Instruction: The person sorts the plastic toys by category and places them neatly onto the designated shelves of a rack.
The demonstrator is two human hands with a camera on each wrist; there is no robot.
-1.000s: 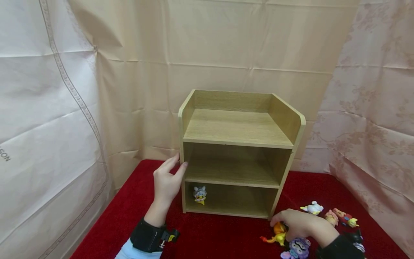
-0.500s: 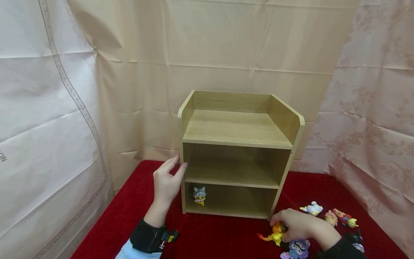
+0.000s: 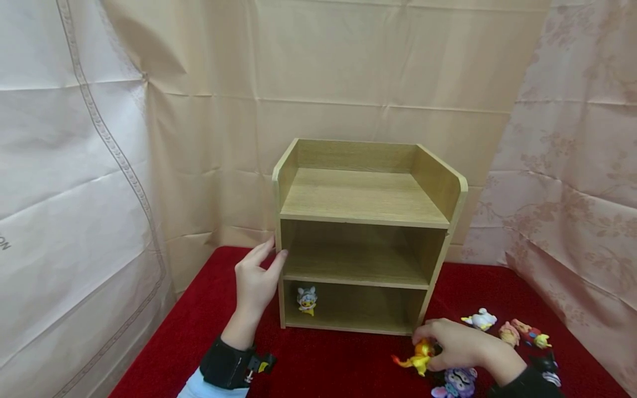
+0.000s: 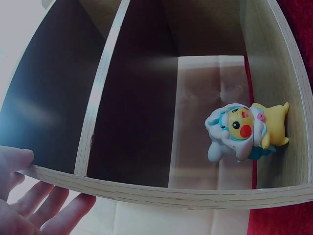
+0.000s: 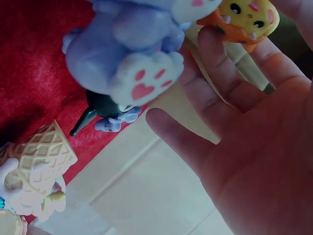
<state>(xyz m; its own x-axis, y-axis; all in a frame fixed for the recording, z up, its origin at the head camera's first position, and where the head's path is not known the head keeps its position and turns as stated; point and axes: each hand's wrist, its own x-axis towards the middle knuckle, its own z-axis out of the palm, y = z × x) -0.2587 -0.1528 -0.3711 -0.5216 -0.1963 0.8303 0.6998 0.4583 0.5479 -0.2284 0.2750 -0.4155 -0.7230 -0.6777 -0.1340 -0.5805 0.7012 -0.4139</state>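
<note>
My left hand (image 3: 256,282) holds the left side panel of a light wooden shelf unit (image 3: 368,218), thumb at the front edge and fingers along the outside. Inside the bottom compartment, near that panel, stands a yellow toy figurine (image 4: 271,125) in a white and light-blue hood. To the right, down by the red cloth, my right hand (image 3: 463,345) pinches a yellow figurine (image 3: 419,360) with an orange hood and tail. The right wrist view shows this hooded figurine (image 5: 249,19) at the fingertips, partly cut off. Close beside the hand lies a purple figurine (image 3: 459,381) with white, pink-marked soles.
Right of my right hand lie a white figurine (image 3: 480,319), a pink-haired one (image 3: 510,334), a red-and-blue one (image 3: 533,336) and a black one (image 3: 545,365). A waffle-cone figurine (image 5: 39,156) shows in the right wrist view. Red cloth (image 3: 338,365) covers the table; curtains hang behind.
My right hand and the orange-hooded figurine have shifted slightly left, away from the purple figurine. My left hand has stayed on the shelf panel.
</note>
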